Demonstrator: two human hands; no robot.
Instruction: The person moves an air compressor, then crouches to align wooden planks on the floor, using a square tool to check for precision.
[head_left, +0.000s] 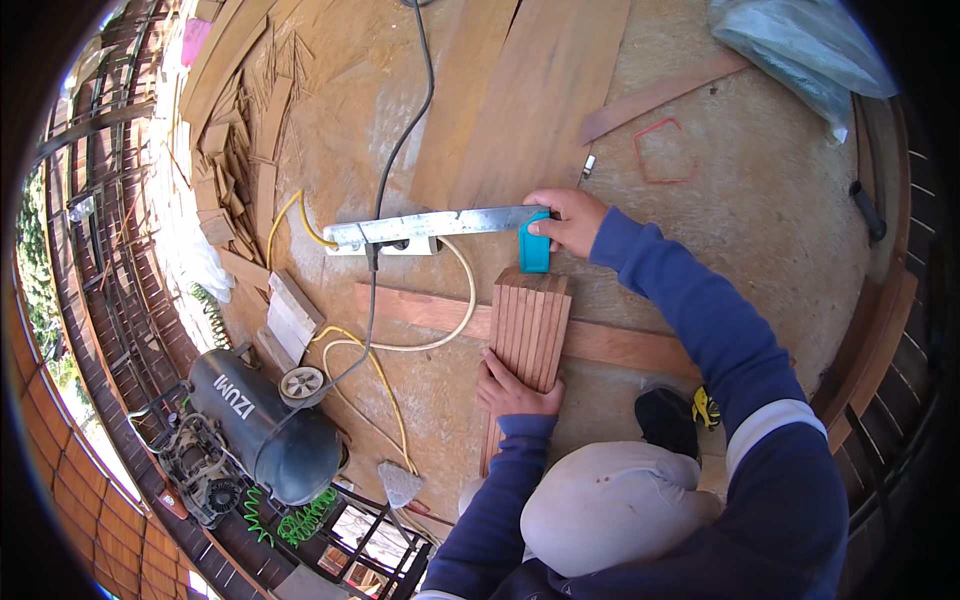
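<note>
In my right hand (pixel 572 220) is a try square with a teal handle (pixel 535 252) and a long metal blade (pixel 450 222). Thumb and fingers pinch it where the handle meets the blade. The blade points left, over a white power strip (pixel 420 247). Just below the handle stands a bundle of reddish-brown wooden slats (pixel 530 318), set side by side with their ends roughly level. My left hand (pixel 518 390) is closed across the near part of this bundle. A long plank (pixel 625 346) runs crosswise under the slats.
At left sits a dark air compressor (pixel 265 425) with green coiled hose. Yellow and black cords (pixel 430 80) cross the floor. Wood offcuts (pixel 228 180) are heaped far left, wide boards (pixel 540 90) lie ahead, plastic sheeting (pixel 810 50) far right. A yellow-black object (pixel 706 408) lies near my knee.
</note>
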